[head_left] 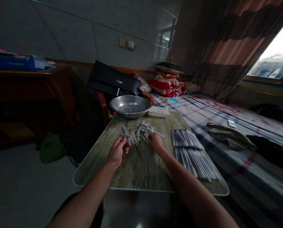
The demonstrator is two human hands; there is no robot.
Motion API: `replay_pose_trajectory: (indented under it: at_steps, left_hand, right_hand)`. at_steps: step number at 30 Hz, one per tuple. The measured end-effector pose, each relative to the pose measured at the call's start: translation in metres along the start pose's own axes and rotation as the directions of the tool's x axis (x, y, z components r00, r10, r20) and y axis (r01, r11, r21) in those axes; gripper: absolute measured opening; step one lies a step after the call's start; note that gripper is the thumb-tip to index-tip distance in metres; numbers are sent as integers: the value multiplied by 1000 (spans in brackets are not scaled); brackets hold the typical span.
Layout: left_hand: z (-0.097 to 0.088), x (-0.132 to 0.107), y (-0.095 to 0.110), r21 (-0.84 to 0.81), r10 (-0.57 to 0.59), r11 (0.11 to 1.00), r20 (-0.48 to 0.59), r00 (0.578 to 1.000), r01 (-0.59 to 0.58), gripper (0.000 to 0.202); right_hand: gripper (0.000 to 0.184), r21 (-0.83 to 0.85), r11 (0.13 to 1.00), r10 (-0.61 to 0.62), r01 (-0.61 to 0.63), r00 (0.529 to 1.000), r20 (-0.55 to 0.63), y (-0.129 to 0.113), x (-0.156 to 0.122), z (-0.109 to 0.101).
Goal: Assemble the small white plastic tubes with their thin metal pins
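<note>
My left hand (118, 150) is closed around a slim whitish, see-through tube (125, 131), which sticks up past the thumb. My right hand (156, 142) has its fingers curled together at the right side of a loose pile (141, 130) of clear tubes and thin black sticks, which look like pen parts. What those fingers pinch, if anything, is hidden. A whitish tube (159, 134) lies just beyond the right hand. Several more pale tubes (132, 139) lie beside the left fingers. To the right, many slim grey-white pen-like sticks (193, 158) lie side by side in two rows.
Everything rests on a small wood-grain table (141, 174). At its far edge are a metal basin (131, 106) and a shallow white box (158, 111). A bed (203, 110) with a phone (231, 123) adjoins on the right. Behind stands a chair holding a black monitor (114, 79).
</note>
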State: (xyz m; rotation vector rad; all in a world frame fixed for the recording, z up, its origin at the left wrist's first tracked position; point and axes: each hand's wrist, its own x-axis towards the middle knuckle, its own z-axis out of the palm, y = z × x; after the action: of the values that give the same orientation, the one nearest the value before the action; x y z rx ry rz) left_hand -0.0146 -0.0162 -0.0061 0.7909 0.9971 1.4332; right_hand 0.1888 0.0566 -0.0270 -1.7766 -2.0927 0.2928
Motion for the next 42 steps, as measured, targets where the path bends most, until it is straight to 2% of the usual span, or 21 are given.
replay_pose_trajectory:
  at_steps: [3,9,15,21,26,31,32,34,37,39,42]
  left_hand:
    - [-1,1,0,-3,10,1000,1,1000,-10,40]
    - [0,1,1,-3,18,1000,7,1000,-18,42]
    - [3,-1,1,15,0,1000,11,1000,0,48]
    - [2,-2,0,15,-16,1000,26,1000,15,49]
    - [2,-2,-1,42,-15,999,26,1000,13,48]
    - [4,-2,-5,58,-16,998,17,1000,15,48]
    - [5,-2,-5,56,-21,998,15,1000,20,48]
    - [7,-2,-5,48,-32,998,15,999,31,47]
    - [12,-2,-6,46,-41,998,18,999,41,45]
    - [15,-1,-8,61,-58,997,15,998,57,45]
    - [18,0,-11,82,-104,991,-4,995,104,43]
  right_hand:
    - [29,-65,998,-4,5,1000,23,-11,18,0]
    - [31,-81,997,-8,12,999,46,-32,57,2]
    - [33,-46,999,6,-3,997,72,-36,72,16]
    - [33,97,995,15,-24,996,90,-28,72,22]
    - [37,341,940,-26,-1,997,74,-20,65,15]
    - [39,574,818,-15,-42,995,94,-15,48,10]
    - [37,634,771,-6,-58,995,99,-15,44,10]
    - [32,793,600,14,-108,992,124,-14,37,9]
    - [35,950,256,-2,-180,982,187,-16,27,7]
    - [39,967,157,-39,-200,977,208,-22,19,3]
    - [38,976,109,-79,-191,977,200,-35,3,-3]
